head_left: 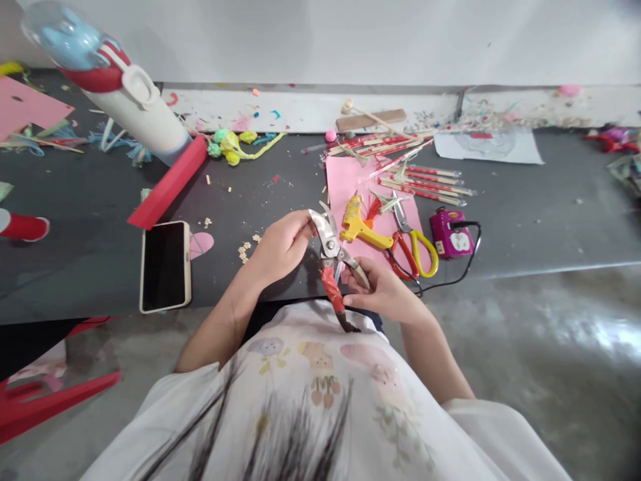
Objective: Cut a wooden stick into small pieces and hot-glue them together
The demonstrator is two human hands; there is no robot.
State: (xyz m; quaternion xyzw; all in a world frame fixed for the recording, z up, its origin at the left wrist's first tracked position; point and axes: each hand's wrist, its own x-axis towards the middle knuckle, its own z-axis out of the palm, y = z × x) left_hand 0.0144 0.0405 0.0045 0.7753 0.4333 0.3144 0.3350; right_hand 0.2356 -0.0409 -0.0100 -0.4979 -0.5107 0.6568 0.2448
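Note:
Pruning shears [329,244] with red-wrapped handle stand at the table's front edge, blades apart and pointing away from me. My right hand [384,291] has its fingers around the right handle, thumb by the red one. Close beside the blades, my left hand [284,246] is closed in a pinch; whatever its fingertips hold is hidden. Small pale cut pieces [244,250] lie left of it. To the right, a yellow glue gun [368,232] and scissors [400,215] with red and yellow handles rest on a pink sheet [341,175].
A tall bottle [135,113], a red bar [173,184] and a phone [165,267] occupy the left. Wrapped sticks [425,184] lie behind the tools. A purple box [451,234] with a black cable sits right, near a paper drawing [491,145].

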